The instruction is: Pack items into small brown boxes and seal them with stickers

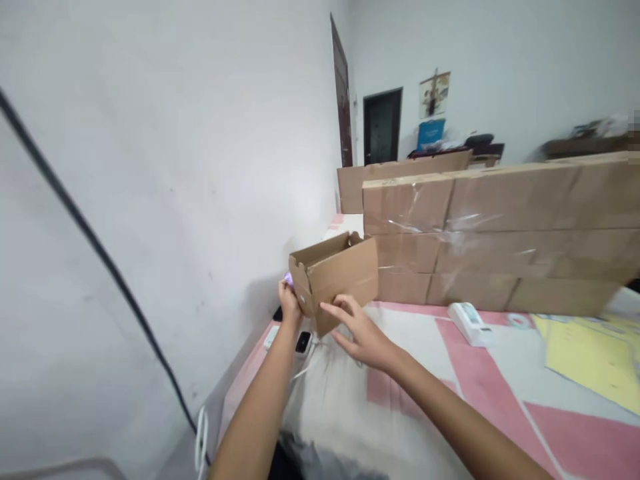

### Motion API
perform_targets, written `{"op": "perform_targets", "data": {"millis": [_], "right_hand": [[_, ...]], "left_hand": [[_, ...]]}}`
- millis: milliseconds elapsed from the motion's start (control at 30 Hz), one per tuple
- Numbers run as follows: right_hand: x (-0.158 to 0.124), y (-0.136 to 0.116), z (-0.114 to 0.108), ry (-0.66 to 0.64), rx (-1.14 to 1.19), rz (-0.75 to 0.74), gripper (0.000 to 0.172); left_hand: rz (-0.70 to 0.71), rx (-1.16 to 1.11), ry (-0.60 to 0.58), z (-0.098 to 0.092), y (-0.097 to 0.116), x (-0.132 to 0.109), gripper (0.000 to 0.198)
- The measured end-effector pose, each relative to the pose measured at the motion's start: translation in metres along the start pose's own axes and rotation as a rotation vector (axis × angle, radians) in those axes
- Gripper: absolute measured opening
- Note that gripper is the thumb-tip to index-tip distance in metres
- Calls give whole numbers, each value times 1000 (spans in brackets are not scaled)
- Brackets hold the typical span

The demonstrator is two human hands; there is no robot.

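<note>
An open-topped cardboard box (345, 273) is tilted above the pink and white bed cover, close to the wall. My left hand (290, 303) grips its left end, with the fingers partly hidden behind the cardboard. Something purple shows just above those fingers. My right hand (357, 330) is at the lower front side of the box, its fingers spread and the fingertips at the cardboard; nothing is held in it. Under the box lie a small white device with a dark screen (303, 343) and a white cable. What the box contains cannot be seen.
Large taped cardboard sheets (490, 227) stand upright behind and to the right. A white device (470, 324), a tape roll (519, 321) and yellow sheets (595, 360) lie on the cover (480, 373). A white wall (150, 167) with a black cable borders the left.
</note>
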State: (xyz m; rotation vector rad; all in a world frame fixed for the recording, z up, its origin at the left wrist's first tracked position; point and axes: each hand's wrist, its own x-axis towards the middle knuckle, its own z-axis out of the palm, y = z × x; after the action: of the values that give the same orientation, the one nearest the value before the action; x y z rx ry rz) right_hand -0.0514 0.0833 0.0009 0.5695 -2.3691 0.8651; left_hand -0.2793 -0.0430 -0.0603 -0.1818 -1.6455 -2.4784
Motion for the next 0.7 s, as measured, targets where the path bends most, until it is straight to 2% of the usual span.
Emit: {"op": "perform_targets", "data": {"millis": [100,167,233,333,467,600,700], "right_hand": [[-56,-53,-27,-31,-138,69,69],[-91,-79,-40,-39,-245,115,70],[-123,-94,-45,-36,-369,157,72],[-164,-97,-42,58,-580,208,75],[-198,-81,-49,217,-777,176,79],[-201,-63,-86,261,-804,283,78],[-194,-57,-115,196,-721,282,55]], "left_hand": [[-62,-29,-88,18,9,-59,39],[-104,-40,-153,30,10,-98,39],[-153,-42,-207,38,7,-134,39],[-234,-27,-244,40,-2,-170,38],[-340,-2,-209,38,-14,-182,40],[-410,-27,-176,43,-20,-173,40],[-402,-73,-155,47,-21,-169,39]]}}
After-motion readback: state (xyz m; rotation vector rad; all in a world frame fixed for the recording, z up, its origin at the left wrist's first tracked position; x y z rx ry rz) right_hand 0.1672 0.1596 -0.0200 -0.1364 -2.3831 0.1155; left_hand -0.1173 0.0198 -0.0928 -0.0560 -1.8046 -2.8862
